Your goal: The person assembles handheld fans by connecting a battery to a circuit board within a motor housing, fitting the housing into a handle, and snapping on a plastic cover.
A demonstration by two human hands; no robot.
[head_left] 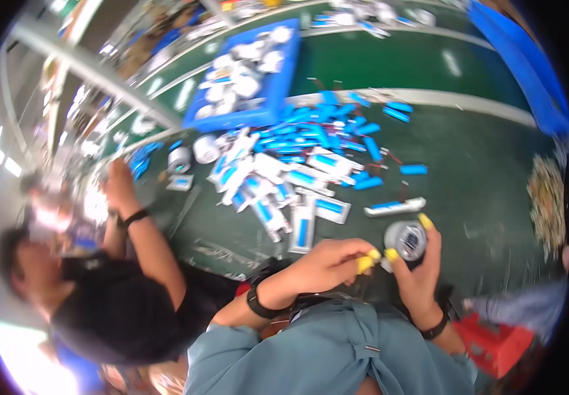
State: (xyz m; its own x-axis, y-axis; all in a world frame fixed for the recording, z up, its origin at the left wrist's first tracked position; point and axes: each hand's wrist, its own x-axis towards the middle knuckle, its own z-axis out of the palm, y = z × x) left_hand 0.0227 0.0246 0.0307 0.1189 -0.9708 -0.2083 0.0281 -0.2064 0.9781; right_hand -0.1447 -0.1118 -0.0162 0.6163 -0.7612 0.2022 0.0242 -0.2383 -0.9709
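My right hand (pixel 420 279) is closed round a white cup-shaped housing (pixel 397 234), its open end showing dark parts inside. Close beside it my left hand (pixel 327 266) pinches with thumb and forefinger at the housing's lower edge. Whatever lies in that pinch is too small to make out. Yellow covers sit on fingertips of both hands. Just beyond the housing lies a white strip-shaped holder (pixel 395 207) with a blue cell in it. Further left, white holders with blue cells (pixel 304 227) lie in a loose heap, touching a pile of blue wired cylindrical batteries (pixel 297 139).
A blue tray (pixel 289 72) of white housings stands at the back left. Two loose housings (pixel 206 149) lie near it. Left of me a co-worker (pixel 120 296) sits with arms raised over the bench. A bundle of thin wires (pixel 546 204) hangs at the right edge; a red bin (pixel 495 342) is below.
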